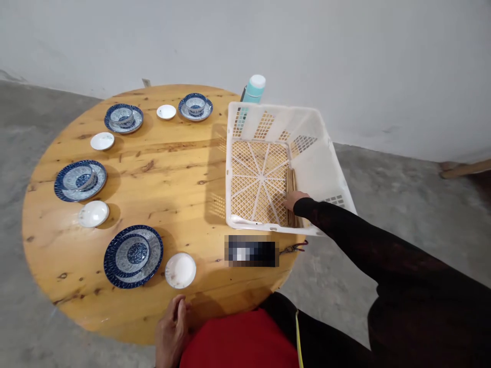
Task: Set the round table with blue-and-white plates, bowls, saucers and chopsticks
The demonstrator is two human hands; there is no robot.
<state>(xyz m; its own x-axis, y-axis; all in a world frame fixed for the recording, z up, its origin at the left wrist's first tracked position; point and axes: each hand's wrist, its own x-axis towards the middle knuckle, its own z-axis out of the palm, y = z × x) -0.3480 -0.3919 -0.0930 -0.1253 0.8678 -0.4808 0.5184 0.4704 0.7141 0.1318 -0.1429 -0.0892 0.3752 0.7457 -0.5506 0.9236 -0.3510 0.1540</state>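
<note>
My right hand [294, 200] reaches into a white plastic basket [321, 168] and rests on a bundle of wooden chopsticks [292, 184] lying along its right side; its fingers are mostly hidden. My left hand [171, 331] lies on the near edge of the round wooden table [180, 168], fingers together and holding nothing, just below a small white saucer [180, 270]. A blue patterned plate with a bowl on it [133, 255] sits left of that saucer.
Three more blue plates with bowls [80, 180] [123, 118] [195, 106] ring the table, each beside a small white saucer [93, 213] [102, 141] [166, 112]. A teal bottle [253, 90] stands behind the basket. A blurred dark object [251, 251] lies near the front edge.
</note>
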